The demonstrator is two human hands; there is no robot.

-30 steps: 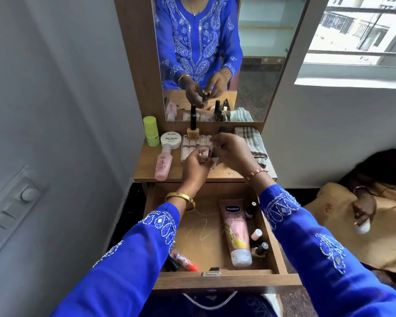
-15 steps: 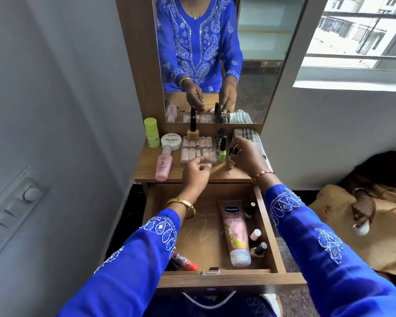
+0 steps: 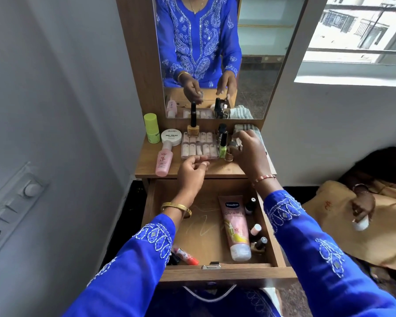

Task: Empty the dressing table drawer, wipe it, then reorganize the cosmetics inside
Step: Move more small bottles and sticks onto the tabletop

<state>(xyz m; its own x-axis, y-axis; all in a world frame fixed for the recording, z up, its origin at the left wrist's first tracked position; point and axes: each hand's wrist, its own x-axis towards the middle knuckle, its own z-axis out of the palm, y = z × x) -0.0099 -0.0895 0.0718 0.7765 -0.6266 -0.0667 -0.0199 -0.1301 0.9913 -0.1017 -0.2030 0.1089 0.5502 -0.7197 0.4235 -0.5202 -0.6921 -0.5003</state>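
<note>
Both hands reach over the open drawer (image 3: 270, 239) to the counter (image 3: 215, 171) above it. The left hand (image 3: 192, 172) hovers at the counter's front edge with its fingers loosely curled, and seems to pinch something small and pale between thumb and forefinger; what that is cannot be made out. Just beyond its fingertips lies a clear box of press-on nails (image 3: 199, 145). The right hand (image 3: 249, 149) sits further back and to the right, fingers spread and bent down over a small bottle (image 3: 229, 156) on the counter, touching or nearly touching it; whether it grips it is hard to tell. Just left of this hand stands a green nail polish (image 3: 223, 145), and behind it a folded cloth (image 3: 245, 129).

Below the wrists, inside the drawer, a pink Vaseline tube (image 3: 236, 227) lies under the right forearm with three small bottles (image 3: 256, 229) at its right side. An orange-tipped tube (image 3: 185, 256) lies in the near-left corner beneath the left sleeve.
</note>
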